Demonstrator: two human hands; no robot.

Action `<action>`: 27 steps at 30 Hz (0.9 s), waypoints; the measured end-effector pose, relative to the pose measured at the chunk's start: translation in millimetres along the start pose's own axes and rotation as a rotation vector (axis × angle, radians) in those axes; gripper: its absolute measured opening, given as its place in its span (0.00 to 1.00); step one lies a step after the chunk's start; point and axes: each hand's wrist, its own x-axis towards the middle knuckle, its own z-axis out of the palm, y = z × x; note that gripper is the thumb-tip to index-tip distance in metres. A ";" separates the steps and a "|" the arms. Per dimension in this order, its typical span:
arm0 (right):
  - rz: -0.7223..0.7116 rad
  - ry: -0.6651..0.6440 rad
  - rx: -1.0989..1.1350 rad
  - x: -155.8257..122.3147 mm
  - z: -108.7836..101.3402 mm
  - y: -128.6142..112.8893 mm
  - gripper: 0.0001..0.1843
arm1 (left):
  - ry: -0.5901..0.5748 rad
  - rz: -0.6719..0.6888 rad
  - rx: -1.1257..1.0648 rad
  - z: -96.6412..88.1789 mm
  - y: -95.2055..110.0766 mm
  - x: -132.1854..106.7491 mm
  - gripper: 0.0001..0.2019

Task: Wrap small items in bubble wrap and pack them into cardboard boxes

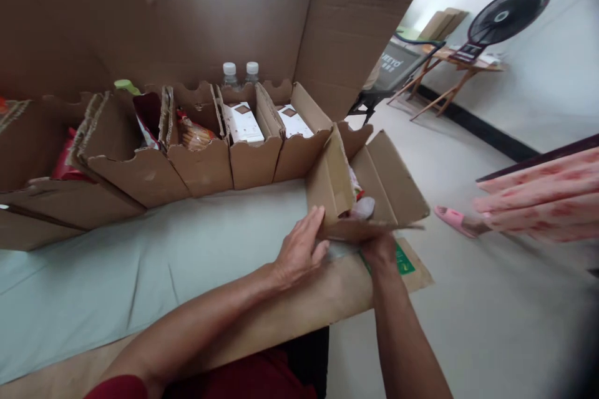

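Observation:
An open cardboard box (395, 177) stands at the right end of the table, its flaps raised. Inside it, partly hidden, are a colourful packet (355, 184) and a pale rounded item (364, 207) that I cannot make out. My left hand (302, 249) rests against the box's near left side, fingers stretched out and thumb apart. My right hand (380, 250) is at the front of the same box, under its front flap. That flap hides the right fingers, so their grip does not show.
A row of cardboard bins (200, 168) runs leftward, holding packets and white cartons (243, 123). Two capped bottles (229, 75) stand behind. Tall cardboard (210, 12) walls the back. Beyond the table are a fan (508, 15) and a person's pink-slippered foot (453, 219).

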 end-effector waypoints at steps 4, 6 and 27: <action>0.070 0.008 0.115 4.1 -22.6 -10.3 0.30 | 0.030 0.013 0.157 -33.7 -31.2 -30.0 0.32; 0.108 -0.063 0.147 -12.6 -29.4 -9.1 0.30 | 0.127 -0.020 0.264 -55.7 -46.3 -58.1 0.29; 0.326 -0.302 0.054 187.1 61.5 2.3 0.19 | 0.293 0.054 0.485 -74.5 -57.0 -90.7 0.15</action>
